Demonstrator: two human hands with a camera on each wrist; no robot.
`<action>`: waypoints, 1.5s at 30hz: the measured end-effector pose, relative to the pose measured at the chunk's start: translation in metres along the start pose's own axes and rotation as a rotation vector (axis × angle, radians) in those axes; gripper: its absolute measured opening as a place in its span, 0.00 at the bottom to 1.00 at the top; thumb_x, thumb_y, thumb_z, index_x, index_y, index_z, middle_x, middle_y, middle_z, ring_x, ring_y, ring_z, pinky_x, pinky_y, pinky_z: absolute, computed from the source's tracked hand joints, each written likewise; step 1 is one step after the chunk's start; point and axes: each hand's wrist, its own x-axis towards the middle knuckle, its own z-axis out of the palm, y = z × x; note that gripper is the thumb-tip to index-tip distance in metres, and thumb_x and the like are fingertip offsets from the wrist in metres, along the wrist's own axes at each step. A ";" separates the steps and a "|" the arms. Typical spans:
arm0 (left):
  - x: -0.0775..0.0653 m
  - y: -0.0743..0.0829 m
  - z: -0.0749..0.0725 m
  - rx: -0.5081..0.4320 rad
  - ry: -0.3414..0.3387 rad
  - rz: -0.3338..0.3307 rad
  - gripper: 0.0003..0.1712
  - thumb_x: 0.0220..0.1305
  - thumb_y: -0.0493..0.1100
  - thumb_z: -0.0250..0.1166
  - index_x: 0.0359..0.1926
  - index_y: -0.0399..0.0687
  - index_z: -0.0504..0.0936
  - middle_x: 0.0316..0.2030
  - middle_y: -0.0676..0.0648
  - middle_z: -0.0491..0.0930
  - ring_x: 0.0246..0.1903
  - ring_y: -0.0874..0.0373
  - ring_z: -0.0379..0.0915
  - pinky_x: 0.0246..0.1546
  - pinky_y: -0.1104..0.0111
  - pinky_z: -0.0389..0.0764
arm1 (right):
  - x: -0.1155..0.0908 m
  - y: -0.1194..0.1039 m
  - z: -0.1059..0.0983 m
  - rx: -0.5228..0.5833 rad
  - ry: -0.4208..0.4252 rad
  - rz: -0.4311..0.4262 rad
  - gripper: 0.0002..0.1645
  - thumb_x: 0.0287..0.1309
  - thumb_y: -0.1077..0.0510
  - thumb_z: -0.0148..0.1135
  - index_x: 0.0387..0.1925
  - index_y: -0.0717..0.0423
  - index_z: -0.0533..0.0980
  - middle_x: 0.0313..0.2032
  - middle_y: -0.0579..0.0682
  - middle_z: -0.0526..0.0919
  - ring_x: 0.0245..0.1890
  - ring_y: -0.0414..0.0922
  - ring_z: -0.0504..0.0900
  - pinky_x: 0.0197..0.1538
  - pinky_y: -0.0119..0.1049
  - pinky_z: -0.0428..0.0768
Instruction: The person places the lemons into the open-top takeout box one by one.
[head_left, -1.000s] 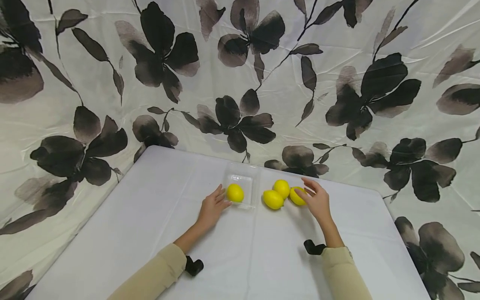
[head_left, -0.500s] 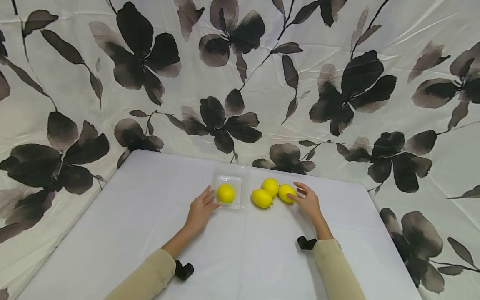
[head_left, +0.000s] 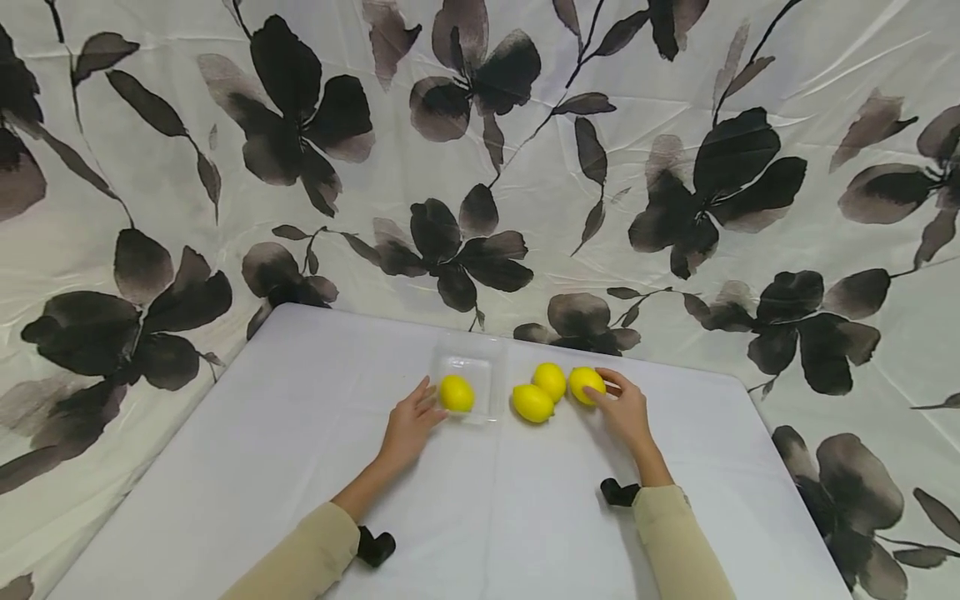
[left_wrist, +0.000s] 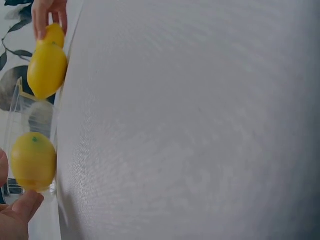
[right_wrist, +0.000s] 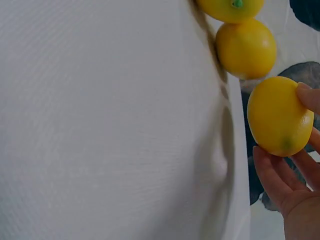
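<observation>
My right hand (head_left: 627, 415) pinches a yellow lemon (head_left: 585, 385) between thumb and fingers. In the right wrist view this lemon (right_wrist: 278, 117) appears raised, a small gap from its neighbours. Beside it two more lemons, one at the back (head_left: 550, 381) and one in front (head_left: 532, 404), touch each other on the table. Further left stands a clear plastic container (head_left: 497, 379) with one lemon (head_left: 456, 393) inside. My left hand (head_left: 407, 427) rests its extended fingers against the container's left side and near corner. The left wrist view shows fingertips (left_wrist: 31, 204) by the container's wall.
A white cloth covers the table (head_left: 300, 433), whose far edge runs just behind the container. Behind it hangs a floral curtain (head_left: 570, 208). A black wrist-worn device (head_left: 619, 492) sits under the right wrist, and another (head_left: 377, 547) under the left.
My right hand has closed its fingers on the rightmost lemon and drawn it slightly away from the other two. The left hand stays at the container. The head view has shifted a little.
</observation>
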 end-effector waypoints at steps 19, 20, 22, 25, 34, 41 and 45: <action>0.002 0.001 0.001 -0.024 -0.011 -0.013 0.42 0.64 0.36 0.66 0.74 0.33 0.57 0.67 0.33 0.68 0.63 0.41 0.71 0.57 0.61 0.79 | 0.017 -0.046 0.011 0.133 -0.032 -0.167 0.32 0.57 0.48 0.71 0.61 0.53 0.75 0.61 0.55 0.77 0.60 0.55 0.77 0.62 0.50 0.80; 0.001 0.001 0.002 -0.023 -0.011 -0.015 0.42 0.64 0.36 0.66 0.74 0.33 0.57 0.67 0.33 0.68 0.63 0.41 0.71 0.57 0.61 0.79 | 0.018 -0.049 0.013 0.133 -0.035 -0.176 0.32 0.57 0.48 0.71 0.61 0.53 0.75 0.61 0.55 0.78 0.60 0.55 0.78 0.62 0.50 0.80; 0.000 0.001 0.003 -0.033 -0.012 -0.015 0.42 0.64 0.35 0.66 0.74 0.33 0.56 0.67 0.33 0.68 0.64 0.41 0.70 0.56 0.62 0.80 | 0.020 -0.055 0.018 0.136 -0.045 -0.194 0.32 0.58 0.49 0.71 0.61 0.54 0.75 0.61 0.56 0.78 0.59 0.56 0.78 0.61 0.51 0.80; 0.001 0.001 0.004 -0.037 -0.011 -0.009 0.42 0.64 0.35 0.66 0.74 0.33 0.56 0.67 0.33 0.68 0.63 0.40 0.70 0.55 0.63 0.81 | 0.023 -0.063 0.027 0.161 -0.064 -0.224 0.31 0.58 0.50 0.71 0.62 0.55 0.75 0.60 0.56 0.79 0.58 0.55 0.79 0.61 0.51 0.80; -0.001 0.002 0.006 -0.001 -0.009 -0.008 0.42 0.64 0.35 0.66 0.73 0.32 0.56 0.67 0.33 0.68 0.63 0.41 0.71 0.56 0.61 0.79 | 0.028 -0.093 0.069 0.143 -0.145 -0.263 0.28 0.58 0.50 0.71 0.60 0.51 0.77 0.58 0.53 0.80 0.57 0.54 0.80 0.60 0.50 0.81; -0.002 0.004 0.006 -0.007 -0.003 -0.008 0.41 0.64 0.35 0.66 0.73 0.31 0.58 0.66 0.33 0.69 0.63 0.40 0.71 0.56 0.60 0.79 | 0.028 -0.105 0.103 0.137 -0.231 -0.290 0.28 0.57 0.51 0.71 0.60 0.52 0.77 0.59 0.52 0.80 0.58 0.54 0.80 0.60 0.47 0.82; -0.001 0.004 0.007 -0.004 -0.007 -0.006 0.41 0.64 0.34 0.66 0.73 0.31 0.57 0.66 0.33 0.69 0.62 0.39 0.71 0.56 0.58 0.79 | 0.026 -0.106 0.119 0.094 -0.262 -0.309 0.28 0.56 0.52 0.72 0.59 0.51 0.78 0.58 0.52 0.80 0.57 0.53 0.81 0.59 0.45 0.82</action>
